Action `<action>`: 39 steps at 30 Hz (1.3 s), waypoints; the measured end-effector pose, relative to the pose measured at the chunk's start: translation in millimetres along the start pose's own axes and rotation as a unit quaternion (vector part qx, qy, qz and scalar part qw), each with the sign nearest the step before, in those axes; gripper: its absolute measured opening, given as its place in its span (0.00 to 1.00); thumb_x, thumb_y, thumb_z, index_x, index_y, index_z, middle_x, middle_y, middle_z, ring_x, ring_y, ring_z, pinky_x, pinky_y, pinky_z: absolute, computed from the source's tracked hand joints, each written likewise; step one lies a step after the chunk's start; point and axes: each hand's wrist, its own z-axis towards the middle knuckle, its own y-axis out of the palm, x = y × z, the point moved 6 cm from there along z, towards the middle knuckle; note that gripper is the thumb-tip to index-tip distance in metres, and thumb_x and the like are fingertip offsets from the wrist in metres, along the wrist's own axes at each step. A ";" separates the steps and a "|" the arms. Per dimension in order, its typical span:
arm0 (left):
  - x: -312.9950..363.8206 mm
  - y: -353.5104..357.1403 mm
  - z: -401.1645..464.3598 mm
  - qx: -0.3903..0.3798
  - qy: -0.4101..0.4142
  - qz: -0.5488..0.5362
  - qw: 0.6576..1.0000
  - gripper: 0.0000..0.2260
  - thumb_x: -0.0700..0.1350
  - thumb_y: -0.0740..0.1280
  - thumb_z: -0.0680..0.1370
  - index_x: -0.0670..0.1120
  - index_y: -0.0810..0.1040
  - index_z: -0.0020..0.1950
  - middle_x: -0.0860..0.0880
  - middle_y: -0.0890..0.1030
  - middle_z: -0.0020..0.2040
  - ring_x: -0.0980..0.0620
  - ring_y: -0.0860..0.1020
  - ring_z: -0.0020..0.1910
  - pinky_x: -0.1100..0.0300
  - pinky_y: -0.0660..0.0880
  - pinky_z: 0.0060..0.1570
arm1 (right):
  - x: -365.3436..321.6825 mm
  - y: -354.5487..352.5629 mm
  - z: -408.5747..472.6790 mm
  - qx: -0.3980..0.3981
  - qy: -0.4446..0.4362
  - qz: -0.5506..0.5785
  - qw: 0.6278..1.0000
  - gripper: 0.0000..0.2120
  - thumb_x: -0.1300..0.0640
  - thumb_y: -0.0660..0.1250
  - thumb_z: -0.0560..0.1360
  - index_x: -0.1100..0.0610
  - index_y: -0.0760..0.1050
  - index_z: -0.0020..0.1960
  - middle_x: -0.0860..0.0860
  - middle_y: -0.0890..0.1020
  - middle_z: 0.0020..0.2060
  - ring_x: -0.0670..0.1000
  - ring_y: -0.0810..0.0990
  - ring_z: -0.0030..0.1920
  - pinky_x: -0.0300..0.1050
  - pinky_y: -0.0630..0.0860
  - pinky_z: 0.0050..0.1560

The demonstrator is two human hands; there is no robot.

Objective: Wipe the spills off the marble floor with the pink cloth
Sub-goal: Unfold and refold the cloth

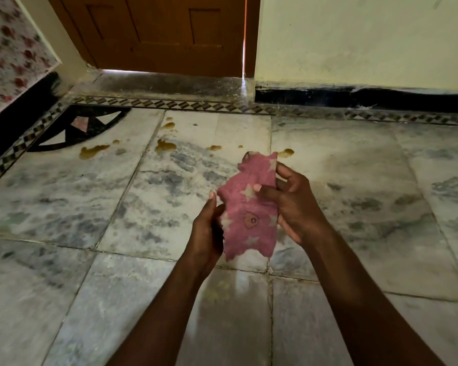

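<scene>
A pink cloth [249, 207] with pale stars hangs in the air above the marble floor [143, 207], held between both hands. My left hand [208, 231] grips its lower left edge, thumb up. My right hand [294, 204] pinches its right side with thumb and fingers. Several brown spills lie on the floor beyond the cloth: a long puddle [93, 151] at the left, a blob [165, 146] in the middle, small drops [169, 124] farther back, and a spot [286, 152] just past the cloth's top corner. A faint yellowish smear [220, 291] shows below my forearms.
A brown wooden door [164, 33] stands straight ahead behind a dark threshold. A pale wall with a black skirting [354, 97] runs to the right. A patterned tile border [169, 103] edges the floor. A floral-covered surface [11, 56] is at the left.
</scene>
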 end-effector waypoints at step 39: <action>-21.2 -51.1 100.5 0.080 0.233 0.573 0.781 0.20 0.41 0.75 0.74 0.44 0.82 0.66 0.43 0.81 0.65 0.40 0.81 0.64 0.61 0.74 0.63 | 96.6 -79.1 45.1 0.063 -0.069 -0.546 0.832 0.23 0.49 0.69 0.81 0.59 0.79 0.72 0.59 0.76 0.74 0.58 0.77 0.70 0.57 0.73 0.73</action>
